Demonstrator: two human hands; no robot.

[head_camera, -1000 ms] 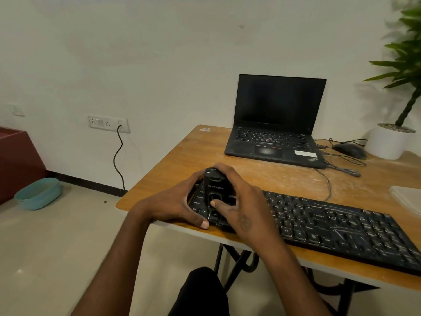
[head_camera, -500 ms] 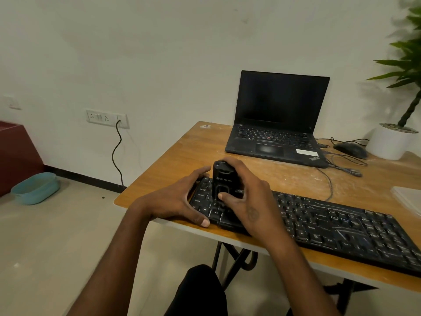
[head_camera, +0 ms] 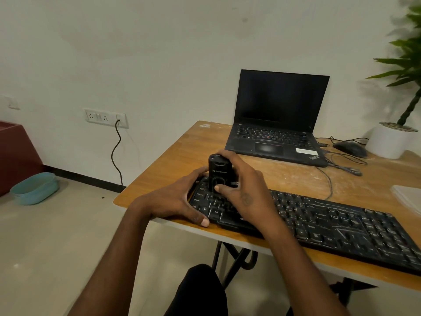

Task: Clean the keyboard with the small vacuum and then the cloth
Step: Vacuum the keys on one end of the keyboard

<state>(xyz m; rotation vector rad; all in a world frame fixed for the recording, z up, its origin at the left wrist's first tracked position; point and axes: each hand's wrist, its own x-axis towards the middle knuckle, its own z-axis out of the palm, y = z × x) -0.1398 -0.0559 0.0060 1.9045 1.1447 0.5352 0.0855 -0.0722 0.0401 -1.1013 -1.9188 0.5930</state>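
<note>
A long black keyboard (head_camera: 330, 224) lies along the near edge of the wooden table (head_camera: 173, 156). A small black vacuum (head_camera: 218, 172) stands upright on the keyboard's left end. My right hand (head_camera: 243, 185) wraps around the vacuum, thumb on its front. My left hand (head_camera: 175, 199) grips the keyboard's left edge, thumb on the front rim. A pale cloth (head_camera: 407, 197) lies at the table's right edge, partly cut off.
An open black laptop (head_camera: 278, 124) sits behind the keyboard, with a wired mouse (head_camera: 349, 148) and loose cables to its right. A white plant pot (head_camera: 390, 140) stands at the far right. A teal tub (head_camera: 34, 188) rests on the floor at left.
The vacuum and my right hand have shifted slightly away from me, up the keyboard's left end. My left hand stays on the keyboard's left edge.
</note>
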